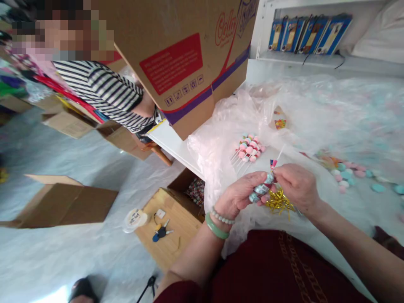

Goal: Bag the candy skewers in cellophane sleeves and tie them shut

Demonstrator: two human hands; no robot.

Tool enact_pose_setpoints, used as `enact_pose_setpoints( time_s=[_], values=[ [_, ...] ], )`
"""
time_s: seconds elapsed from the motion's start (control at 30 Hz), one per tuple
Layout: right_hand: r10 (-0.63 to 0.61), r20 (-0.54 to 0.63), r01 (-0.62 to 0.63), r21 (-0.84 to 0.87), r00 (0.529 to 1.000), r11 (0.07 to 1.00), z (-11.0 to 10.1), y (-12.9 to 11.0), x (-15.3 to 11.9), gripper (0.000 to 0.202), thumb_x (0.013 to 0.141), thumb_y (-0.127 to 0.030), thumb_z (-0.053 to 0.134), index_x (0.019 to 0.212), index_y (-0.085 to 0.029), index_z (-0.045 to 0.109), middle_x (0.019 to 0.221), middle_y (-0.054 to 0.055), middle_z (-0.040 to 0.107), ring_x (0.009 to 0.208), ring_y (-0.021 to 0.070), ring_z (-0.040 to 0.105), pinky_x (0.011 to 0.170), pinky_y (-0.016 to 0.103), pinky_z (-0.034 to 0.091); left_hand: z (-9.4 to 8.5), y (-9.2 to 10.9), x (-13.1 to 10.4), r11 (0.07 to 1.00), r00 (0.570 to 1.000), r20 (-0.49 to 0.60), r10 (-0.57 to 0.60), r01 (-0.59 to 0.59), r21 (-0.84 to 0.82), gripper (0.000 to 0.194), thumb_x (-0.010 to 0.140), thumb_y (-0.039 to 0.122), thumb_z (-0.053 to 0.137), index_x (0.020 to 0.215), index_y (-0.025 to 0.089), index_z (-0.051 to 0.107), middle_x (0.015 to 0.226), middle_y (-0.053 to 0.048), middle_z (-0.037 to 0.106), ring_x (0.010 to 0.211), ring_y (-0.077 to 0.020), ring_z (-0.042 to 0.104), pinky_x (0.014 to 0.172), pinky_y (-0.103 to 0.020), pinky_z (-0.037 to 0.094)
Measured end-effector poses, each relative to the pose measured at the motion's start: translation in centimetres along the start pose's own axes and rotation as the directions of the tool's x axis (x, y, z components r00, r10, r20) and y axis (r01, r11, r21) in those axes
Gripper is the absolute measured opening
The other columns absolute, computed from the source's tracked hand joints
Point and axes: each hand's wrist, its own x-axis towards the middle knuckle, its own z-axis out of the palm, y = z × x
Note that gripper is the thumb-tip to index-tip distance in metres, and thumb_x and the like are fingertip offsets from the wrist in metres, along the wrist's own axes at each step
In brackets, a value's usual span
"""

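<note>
A marshmallow stick in a blue, white and pink printed wrapper (261, 189) lies in the fingers of my left hand (236, 193), which is closed around its bulging body. My right hand (298, 185) pinches the gathered neck of that wrapper, fingertips pressed together. Above them stick up the wrapper's red and blue end (273, 164) and a thin white stick. Whether a tie sits between the right fingertips is hidden. Gold twist ties (280, 204) lie in a heap just below my hands. Beyond, pink, white and blue marshmallow sticks (249, 147) are piled on the plastic sheet.
Loose marshmallows (347, 172) lie to the right beside crumpled clear plastic (315, 101). A large cardboard box (189, 101) stands at the back left; a person in a striped top (107, 92) is behind it. Keys (162, 231) rest on a wooden stool (158, 248).
</note>
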Motion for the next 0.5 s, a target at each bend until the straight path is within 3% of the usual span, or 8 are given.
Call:
enact_pose_setpoints(
  time_s=[0.07,0.1,0.17,0.23,0.37,0.43,0.47,0.5],
  values=[
    [0.191,0.248,-0.256,0.261,0.950,0.931,0.6,-0.5,0.2,0.020,0.076,-0.033,0.058,0.061,-0.019,0.056,0.055,0.001,0.050,0.054,0.0133,0.044,0.053,0.027,0.035,-0.3,0.5,-1.9,0.969,0.988,-0.102,0.117,-0.092,0.229,0.039,0.074,0.047,0.067,0.097,0.016,0.070,0.073,-0.004,0.062,0.051,-0.0092,0.047,0.046,-0.022,0.035],
    [0.246,0.417,-0.415,0.384,0.875,0.825,1.0,-0.9,0.2,0.020,0.075,-0.034,0.058,0.062,-0.018,0.056,0.053,-0.001,0.048,0.050,0.0116,0.042,0.049,0.025,0.033,-0.5,0.9,-2.9,0.923,0.976,-0.143,0.167,-0.104,0.370,0.035,0.073,0.042,0.069,0.098,0.018,0.072,0.072,-0.004,0.062,0.054,-0.0101,0.048,0.049,-0.022,0.036],
    [0.209,0.681,-0.645,0.484,0.702,0.591,1.9,-1.8,0.0,0.020,0.073,-0.036,0.059,0.067,-0.017,0.059,0.053,-0.002,0.049,0.047,0.0099,0.042,0.046,0.024,0.033,-0.9,1.8,-4.9,0.791,0.949,-0.175,0.263,-0.108,0.603,0.029,0.071,0.035,0.072,0.096,0.021,0.075,0.075,-0.005,0.065,0.064,-0.0139,0.053,0.057,-0.024,0.041],
    [0.156,0.771,-0.709,0.460,0.617,0.534,3.0,-2.7,-0.4,0.019,0.072,-0.035,0.060,0.073,-0.016,0.063,0.055,-0.002,0.053,0.047,0.0098,0.045,0.047,0.023,0.036,-1.5,2.6,-6.9,0.624,0.944,-0.161,0.287,-0.057,0.779,0.028,0.070,0.032,0.072,0.097,0.024,0.076,0.075,-0.005,0.067,0.067,-0.0159,0.056,0.060,-0.025,0.043],
    [0.239,0.639,-0.501,0.265,0.731,0.824,4.3,-3.0,-0.8,0.011,0.072,-0.023,0.055,0.070,-0.018,0.065,0.051,-0.004,0.056,0.045,0.0091,0.048,0.047,0.021,0.035,-3.2,3.4,-10.9,0.439,0.917,-0.289,0.276,0.148,0.886,0.023,0.070,0.035,0.070,0.091,0.030,0.077,0.079,-0.002,0.070,0.071,-0.0172,0.060,0.065,-0.027,0.046],
    [0.284,0.471,-0.383,0.127,0.835,0.915,3.7,-1.4,-0.8,0.015,0.075,-0.021,0.051,0.069,-0.019,0.065,0.054,-0.003,0.058,0.050,0.0103,0.051,0.050,0.022,0.036,-4.9,3.5,-12.9,0.549,0.783,-0.494,0.377,0.241,0.801,0.029,0.067,0.042,0.071,0.092,0.030,0.075,0.085,0.000,0.071,0.074,-0.0187,0.061,0.066,-0.030,0.048],
    [0.316,0.358,-0.349,0.028,0.879,0.937,3.1,-0.2,-0.8,0.017,0.077,-0.021,0.049,0.069,-0.019,0.064,0.057,-0.002,0.060,0.054,0.0115,0.053,0.053,0.022,0.036,-6.1,3.4,-13.7,0.618,0.657,-0.610,0.442,0.269,0.739,0.032,0.066,0.046,0.071,0.094,0.030,0.074,0.084,0.002,0.071,0.073,-0.0189,0.060,0.063,-0.030,0.047],
    [0.354,0.200,-0.338,-0.112,0.914,0.935,2.3,1.2,-1.0,0.019,0.079,-0.021,0.047,0.069,-0.020,0.064,0.063,0.000,0.063,0.060,0.0131,0.055,0.056,0.024,0.036,-7.5,3.2,-14.4,0.683,0.457,-0.726,0.514,0.293,0.668,0.033,0.067,0.050,0.068,0.094,0.031,0.072,0.077,0.004,0.069,0.067,-0.0179,0.058,0.058,-0.029,0.045]
  ],
)
